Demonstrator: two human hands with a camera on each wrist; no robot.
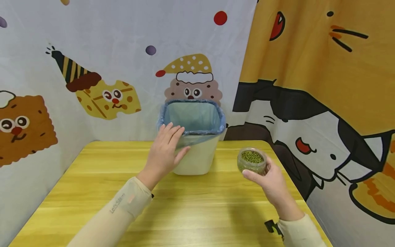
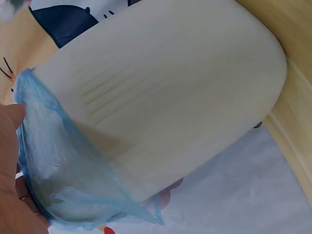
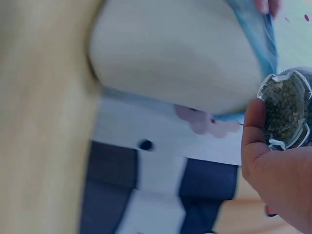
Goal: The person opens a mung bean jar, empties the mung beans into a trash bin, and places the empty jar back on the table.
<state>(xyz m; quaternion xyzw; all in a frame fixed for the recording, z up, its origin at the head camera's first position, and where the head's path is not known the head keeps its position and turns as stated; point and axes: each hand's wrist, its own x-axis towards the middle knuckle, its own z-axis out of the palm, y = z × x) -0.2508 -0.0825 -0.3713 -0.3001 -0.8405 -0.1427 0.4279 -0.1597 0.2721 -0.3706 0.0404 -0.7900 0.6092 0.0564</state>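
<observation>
A cream trash can (image 1: pixel 197 157) stands at the far side of the table, lined with a blue plastic bag (image 1: pixel 223 120) folded over its rim. My left hand (image 1: pixel 165 147) rests at the can's near left rim, fingers fairly straight over the edge and thumb apart. In the left wrist view, the thumb and fingers meet the bag (image 2: pixel 58 161) at the rim. To the right of the can, my right hand (image 1: pixel 274 181) holds a small clear jar (image 1: pixel 243 166) of green mung beans (image 1: pixel 252 157) above the table. Its thumb presses the near side; some fingers are hidden behind the jar.
The yellow wood-grain table (image 1: pixel 197 212) ends at a cartoon-printed curtain (image 1: pixel 123 34) behind the can. Another printed curtain (image 1: pixel 308 68), orange with a cat figure, hangs along the right side.
</observation>
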